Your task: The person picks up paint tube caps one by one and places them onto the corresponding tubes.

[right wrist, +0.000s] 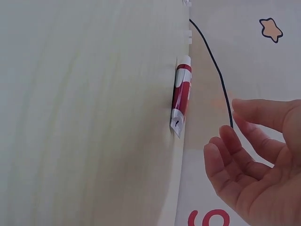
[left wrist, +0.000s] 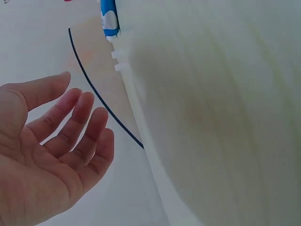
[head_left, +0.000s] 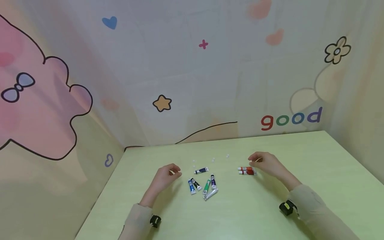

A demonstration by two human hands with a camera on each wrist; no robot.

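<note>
My left hand (head_left: 164, 178) hovers over the table, left of the paint tubes, its fingers loosely bent with nothing between them. To its right lie a blue tube (head_left: 191, 187), a black-labelled tube (head_left: 196, 184), a green tube (head_left: 206, 186), a purple tube (head_left: 213, 182), a silvery-white tube (head_left: 211, 194) and a dark navy tube (head_left: 201, 170). Loosely curved and holding nothing, my right hand (head_left: 266, 162) is just beside and above two red-labelled tubes (head_left: 246, 172) lying side by side. The right wrist view shows one red tube (right wrist: 182, 92) apart from the fingers.
Several small white pieces (head_left: 213, 160) are scattered behind the tubes. The pale green tabletop (head_left: 240, 213) meets a printed curtain (head_left: 192, 83) at its back edge. Black wrist cameras (head_left: 155, 221) sit at both cuffs.
</note>
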